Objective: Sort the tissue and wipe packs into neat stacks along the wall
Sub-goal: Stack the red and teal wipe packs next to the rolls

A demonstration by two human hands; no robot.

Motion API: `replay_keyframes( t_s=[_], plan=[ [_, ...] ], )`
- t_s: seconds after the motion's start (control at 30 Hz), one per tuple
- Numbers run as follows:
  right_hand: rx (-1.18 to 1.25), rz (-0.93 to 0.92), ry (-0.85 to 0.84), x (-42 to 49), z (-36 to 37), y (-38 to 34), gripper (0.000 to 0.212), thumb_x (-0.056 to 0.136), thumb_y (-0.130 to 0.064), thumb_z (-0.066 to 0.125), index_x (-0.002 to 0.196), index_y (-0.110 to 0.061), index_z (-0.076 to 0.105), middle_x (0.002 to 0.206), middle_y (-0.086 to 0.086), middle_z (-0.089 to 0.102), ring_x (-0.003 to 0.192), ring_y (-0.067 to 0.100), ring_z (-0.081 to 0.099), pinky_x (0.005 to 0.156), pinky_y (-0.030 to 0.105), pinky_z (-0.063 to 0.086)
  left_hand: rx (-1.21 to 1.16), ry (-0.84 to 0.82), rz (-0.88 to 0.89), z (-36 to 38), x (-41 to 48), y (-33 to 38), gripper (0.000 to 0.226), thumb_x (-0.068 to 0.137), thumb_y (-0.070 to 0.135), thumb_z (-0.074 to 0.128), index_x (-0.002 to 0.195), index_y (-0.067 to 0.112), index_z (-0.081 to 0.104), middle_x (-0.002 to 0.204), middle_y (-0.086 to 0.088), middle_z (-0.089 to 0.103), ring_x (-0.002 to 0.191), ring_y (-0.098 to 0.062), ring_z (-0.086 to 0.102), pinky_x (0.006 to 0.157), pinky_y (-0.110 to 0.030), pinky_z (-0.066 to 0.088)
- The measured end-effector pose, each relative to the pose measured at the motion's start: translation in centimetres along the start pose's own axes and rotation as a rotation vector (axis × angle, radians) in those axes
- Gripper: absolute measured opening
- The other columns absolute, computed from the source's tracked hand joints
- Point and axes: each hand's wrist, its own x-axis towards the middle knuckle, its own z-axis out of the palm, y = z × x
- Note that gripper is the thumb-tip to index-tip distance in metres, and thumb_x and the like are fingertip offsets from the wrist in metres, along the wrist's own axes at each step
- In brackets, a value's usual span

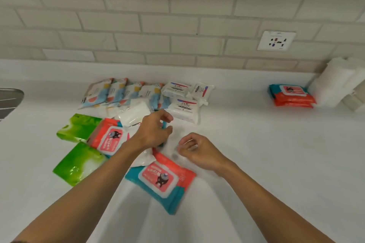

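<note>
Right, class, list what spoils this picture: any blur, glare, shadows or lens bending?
Head view: wide-angle lens bends the tiled wall; motion blur smears the near wipes pack and the left grip pinching a teal item; glare shines on the near green pack; light soft, faint shadows on the counter.

The white countertop (256,144) is smooth with a faint satin sheen. Behind it, the wall of off-white brick-shaped tiles (177,5) looks matt and slightly rough. The two green tissue packs (79,161) are wrapped in glossy plastic film that catches the light. The coral-and-teal wipe packs (160,181) have soft, crinkled plastic wrap and a smooth white plastic flap. The white Dove packs (184,108) wear shiny film too. The white socket plate (276,40) is smooth plastic, the grey sink edge (9,102) dull metal, and the white paper rolls (339,82) are matt.
</note>
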Motion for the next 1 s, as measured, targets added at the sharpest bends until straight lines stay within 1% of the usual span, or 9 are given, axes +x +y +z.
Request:
replay_keyframes(
  t_s=[0.07,0.13,0.23,0.3,0.37,0.53,0.73,0.9,1.0],
  plan=[
    [-0.136,0.046,-0.085,-0.4,2.5,-0.1,0.044,0.078,-0.045,0.076,0.114,-0.028,0.056,0.11,-0.006,0.058,0.096,0.008,0.06,0.076,0.022,0.052,0.035,-0.036,-0.009,-0.8,-0.1,-0.8,0.028,0.086,0.012,0.071,0.11,0.021,0.06,0.108,0.006,0.059,0.1,-0.016,0.057,0.089,-0.028,0.052],
    [-0.302,0.078,-0.127,-0.8,4.6,0.1,0.064,0.071,-0.055,0.078,0.123,-0.036,0.046,0.12,-0.007,0.051,0.109,0.012,0.055,0.088,0.03,0.053,0.049,-0.054,0.0,-1.4,0.2,-1.4,0.029,0.085,0.011,0.071,0.112,0.019,0.06,0.109,0.005,0.059,0.101,-0.016,0.057,0.091,-0.03,0.052],
    [-0.591,0.038,-0.098,-1.5,6.4,0.4,0.085,0.064,-0.064,0.076,0.132,-0.041,0.031,0.126,-0.008,0.043,0.118,0.015,0.043,0.103,0.04,0.041,0.077,-0.086,0.019,-1.8,0.7,-1.5,0.031,0.084,0.011,0.072,0.113,0.019,0.061,0.108,0.005,0.06,0.099,-0.015,0.058,0.089,-0.028,0.053],
    [-0.614,0.035,-0.083,-1.9,7.1,0.5,0.092,0.063,-0.063,0.078,0.136,-0.039,0.028,0.127,-0.006,0.042,0.117,0.016,0.042,0.105,0.041,0.039,0.103,-0.135,0.03,-1.6,0.7,-1.6,0.031,0.084,0.012,0.072,0.112,0.019,0.061,0.109,0.004,0.06,0.096,-0.013,0.057,0.086,-0.025,0.052],
    [-0.541,0.072,-0.09,-1.8,7.2,0.6,0.094,0.06,-0.061,0.081,0.134,-0.041,0.028,0.127,-0.007,0.045,0.116,0.015,0.046,0.101,0.042,0.046,0.126,-0.191,0.038,-1.5,0.5,-1.7,0.03,0.084,0.011,0.071,0.111,0.021,0.062,0.106,0.006,0.059,0.094,-0.011,0.056,0.081,-0.019,0.05],
    [-0.357,0.142,-0.11,-1.9,6.0,0.4,0.087,0.062,-0.043,0.088,0.132,-0.035,0.037,0.126,-0.009,0.057,0.109,0.014,0.061,0.094,0.039,0.054,0.136,-0.287,0.07,-1.5,0.3,-2.0,0.027,0.086,0.017,0.071,0.11,0.022,0.061,0.105,0.007,0.061,0.089,-0.007,0.057,0.074,-0.012,0.046],
    [-0.208,0.235,-0.132,-2.5,2.1,1.1,0.055,0.07,-0.041,0.084,0.116,-0.023,0.061,0.113,-0.004,0.071,0.091,0.015,0.073,0.085,0.037,0.059,0.058,-0.447,0.025,-1.4,-0.4,-1.7,0.033,0.088,0.037,0.068,0.118,0.026,0.059,0.112,0.008,0.062,0.101,-0.012,0.06,0.085,-0.022,0.051],
    [-0.073,0.233,-0.113,-3.6,-1.2,1.1,0.048,0.073,-0.031,0.084,0.114,-0.019,0.065,0.108,-0.002,0.073,0.09,0.017,0.073,0.084,0.04,0.059,-0.059,-0.592,-0.072,-1.9,-1.8,-0.9,0.051,0.081,0.057,0.066,0.124,0.033,0.053,0.115,0.013,0.059,0.103,-0.007,0.059,0.08,-0.019,0.052],
    [0.02,0.194,-0.095,-3.5,-2.4,0.4,0.044,0.075,-0.026,0.083,0.114,-0.018,0.064,0.107,0.0,0.074,0.092,0.018,0.073,0.086,0.043,0.058,-0.21,-0.671,-0.162,-2.2,-2.5,-0.2,0.043,0.081,0.051,0.068,0.117,0.038,0.05,0.111,0.01,0.062,0.098,-0.01,0.067,0.083,-0.027,0.058]
  ],
)
